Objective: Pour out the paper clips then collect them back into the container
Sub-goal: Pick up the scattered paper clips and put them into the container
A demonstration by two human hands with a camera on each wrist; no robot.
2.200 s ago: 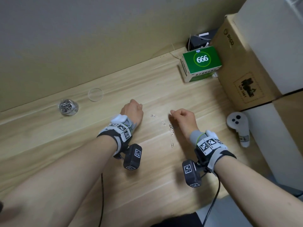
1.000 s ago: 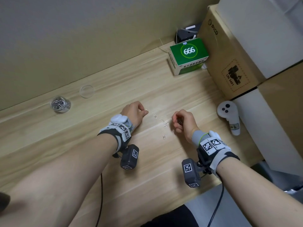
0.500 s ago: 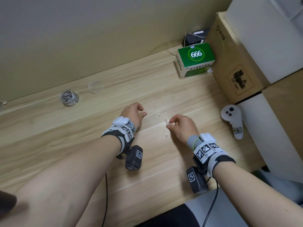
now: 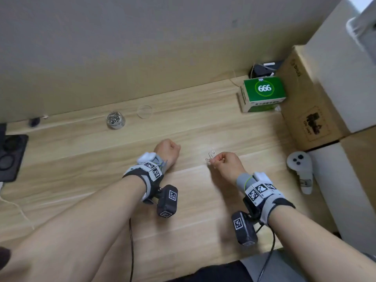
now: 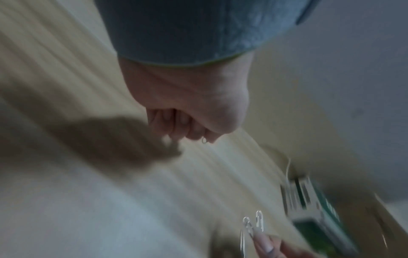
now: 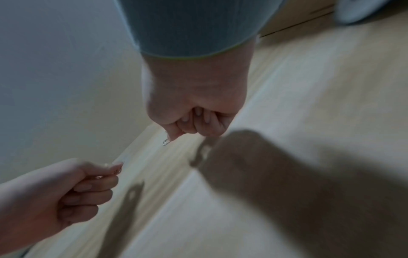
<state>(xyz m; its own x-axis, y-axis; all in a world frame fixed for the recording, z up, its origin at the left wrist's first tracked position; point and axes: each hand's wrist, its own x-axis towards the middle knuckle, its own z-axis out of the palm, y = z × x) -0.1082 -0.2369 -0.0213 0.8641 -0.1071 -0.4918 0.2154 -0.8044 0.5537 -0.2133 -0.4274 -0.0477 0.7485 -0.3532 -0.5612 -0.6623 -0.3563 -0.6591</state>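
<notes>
Pinching paper clips (image 4: 211,155), the right hand (image 4: 225,165) hangs above the tabletop (image 4: 203,200); the fisted left hand (image 4: 167,150) shows a clip tip only in wrist views. Far beyond it, the container (image 4: 115,119) holds clips.

Between the two fists the bench (image 4: 183,127) lay bare, and a broad stretch ran from them back to the container (image 4: 115,119) and the clear lid (image 4: 144,111) near the wall. On the right the way was hemmed in by the green box (image 4: 263,94), the cardboard cartons (image 4: 311,106) and a white controller (image 4: 301,169).
</notes>
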